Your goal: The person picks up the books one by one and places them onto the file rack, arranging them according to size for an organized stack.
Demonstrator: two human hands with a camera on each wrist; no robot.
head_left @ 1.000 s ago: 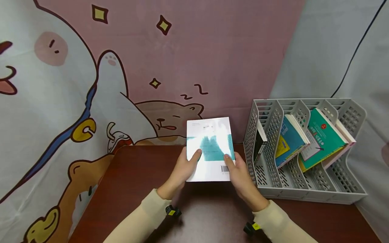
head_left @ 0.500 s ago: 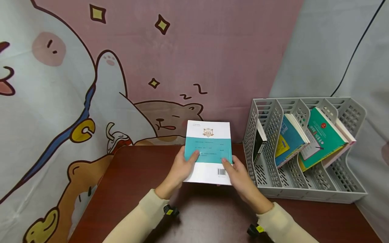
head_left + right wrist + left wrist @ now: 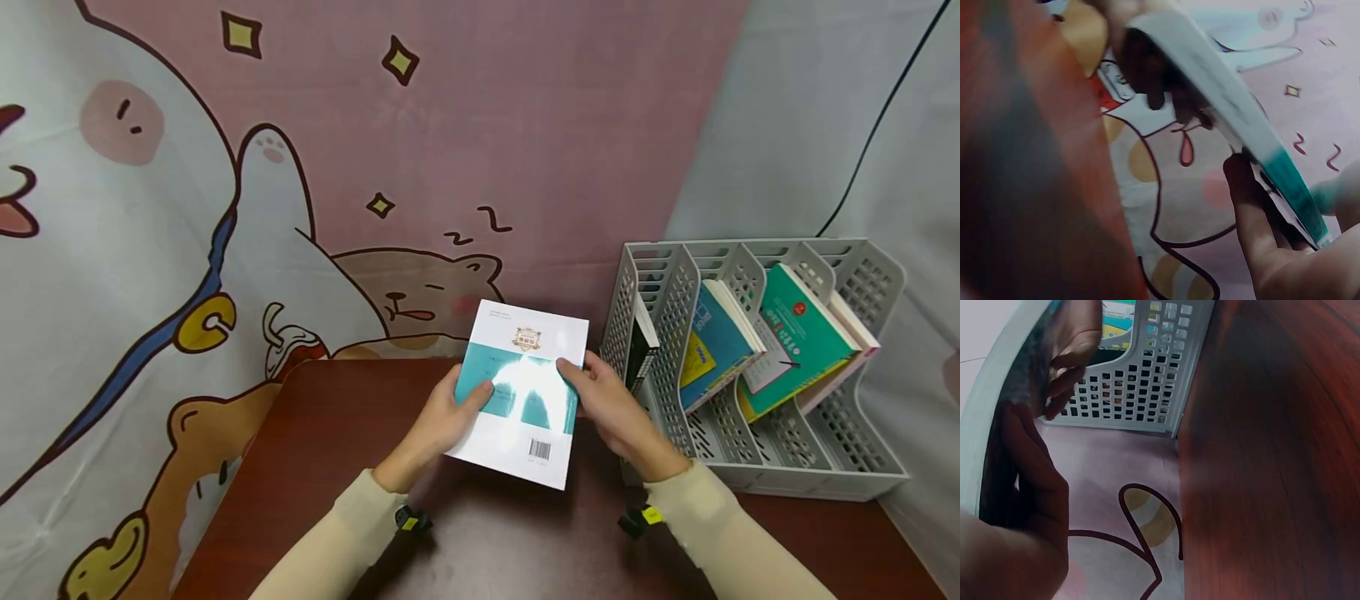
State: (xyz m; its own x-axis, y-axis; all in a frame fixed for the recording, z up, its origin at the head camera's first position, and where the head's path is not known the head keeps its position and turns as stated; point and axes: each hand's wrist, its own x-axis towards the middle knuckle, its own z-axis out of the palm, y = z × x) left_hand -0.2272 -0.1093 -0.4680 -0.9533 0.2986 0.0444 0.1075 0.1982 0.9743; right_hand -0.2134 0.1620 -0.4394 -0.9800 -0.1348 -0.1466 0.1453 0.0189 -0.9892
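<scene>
A white book with a teal band is held up over the table, its barcode side facing the head camera and its lower edge slanting down to the right. My left hand grips its left edge, thumb on the cover and the other fingers behind. On the opposite edge my right hand holds it higher up, thumb likewise across the front. In the right wrist view the book's spine or edge shows, with fingers curled beneath it. Glare covers part of the teal band.
Right of the hands stands a grey perforated file rack with several slots. It holds a black notebook, a blue book, a green book and a pinkish book. The brown table meets a cartoon curtain behind.
The book has turned clockwise and shifted slightly right, between both hands. My right hand has moved up and right with its edge; the left has barely moved.
</scene>
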